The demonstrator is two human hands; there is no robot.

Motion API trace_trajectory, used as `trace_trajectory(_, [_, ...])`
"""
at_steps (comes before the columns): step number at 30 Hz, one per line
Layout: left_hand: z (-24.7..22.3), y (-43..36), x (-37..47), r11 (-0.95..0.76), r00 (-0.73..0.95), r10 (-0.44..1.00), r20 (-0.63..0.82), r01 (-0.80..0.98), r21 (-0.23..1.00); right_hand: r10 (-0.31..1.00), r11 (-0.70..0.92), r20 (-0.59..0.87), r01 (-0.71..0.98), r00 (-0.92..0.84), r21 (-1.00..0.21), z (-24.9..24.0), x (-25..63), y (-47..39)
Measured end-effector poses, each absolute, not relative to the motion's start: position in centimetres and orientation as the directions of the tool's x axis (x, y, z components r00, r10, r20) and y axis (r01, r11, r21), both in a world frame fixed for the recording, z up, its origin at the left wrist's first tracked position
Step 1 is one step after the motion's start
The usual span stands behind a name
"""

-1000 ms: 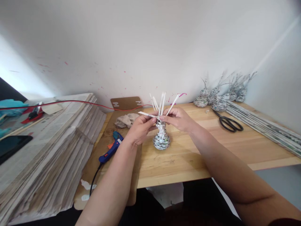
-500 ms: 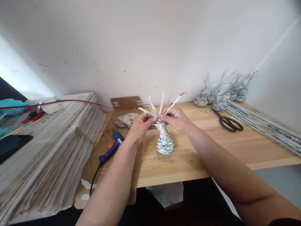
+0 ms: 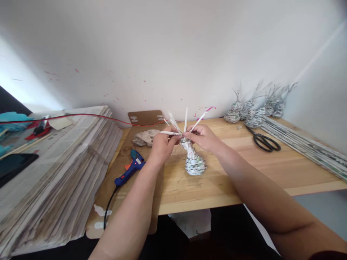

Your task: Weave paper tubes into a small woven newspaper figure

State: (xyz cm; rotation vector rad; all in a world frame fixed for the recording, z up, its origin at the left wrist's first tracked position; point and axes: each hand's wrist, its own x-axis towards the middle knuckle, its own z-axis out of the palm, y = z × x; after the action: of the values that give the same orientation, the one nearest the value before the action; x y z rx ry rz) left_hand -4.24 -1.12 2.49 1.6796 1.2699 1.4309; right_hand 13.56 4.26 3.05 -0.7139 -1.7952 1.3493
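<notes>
A small vase-shaped piece woven from rolled newspaper [image 3: 195, 164] hangs tilted below my fingers, its rounded base toward the lower right. White paper tubes [image 3: 186, 119] fan out from its narrow neck. My left hand [image 3: 164, 144] is closed at the neck, pinching one paper tube that points left across the fingers. My right hand [image 3: 202, 137] pinches the neck from the other side, thumb and forefinger pressed together beside a tube that slants up to the right. The fingertips of both hands nearly meet, and the exact grip between them is partly hidden.
On the left stand a tall newspaper stack [image 3: 89, 159] with a phone [image 3: 16, 166] on it and a blue glue gun [image 3: 130, 168] on a brown board [image 3: 121, 202]. To the right lie black scissors [image 3: 264, 141], long paper tubes [image 3: 303, 144] and several woven pieces [image 3: 232, 113].
The woven piece has tilted, its base swinging a little to the right. The left paper tube has come down to a flatter angle across my left hand. My right hand has barely moved.
</notes>
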Motion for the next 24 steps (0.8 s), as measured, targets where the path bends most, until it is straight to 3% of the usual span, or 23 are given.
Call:
trace_trajectory(4, [2.4,-1.2,-3.8,-0.343,-0.035,0.933,0.359,0.229,0.911,0.818,0.249,0.227,-0.029,-0.529,-0.968,3.4,13.4,4.0])
trace_trajectory(8, [2.5,-1.4,-2.8,-0.321,-0.088,0.944,0.317,-0.035,0.946,0.822,0.227,0.237,-0.082,-0.518,-0.970,3.4,13.3,4.0])
trace_trajectory(13, [2.4,-1.4,-2.3,-0.178,-0.179,0.974,0.135,-0.248,0.952,0.853,0.247,0.258,-0.085,-0.453,-0.965,3.0,13.0,4.0])
trace_trajectory(19, [2.4,-1.1,-2.3,-0.144,-0.271,0.961,0.061,-0.300,0.943,0.855,0.271,0.296,-0.120,-0.426,-0.955,2.6,12.5,3.7])
trace_trajectory(24, [2.2,-1.1,-2.3,-0.233,-0.289,0.943,0.167,-0.213,0.949,0.887,0.256,0.275,-0.099,-0.372,-0.961,2.5,12.3,3.7])
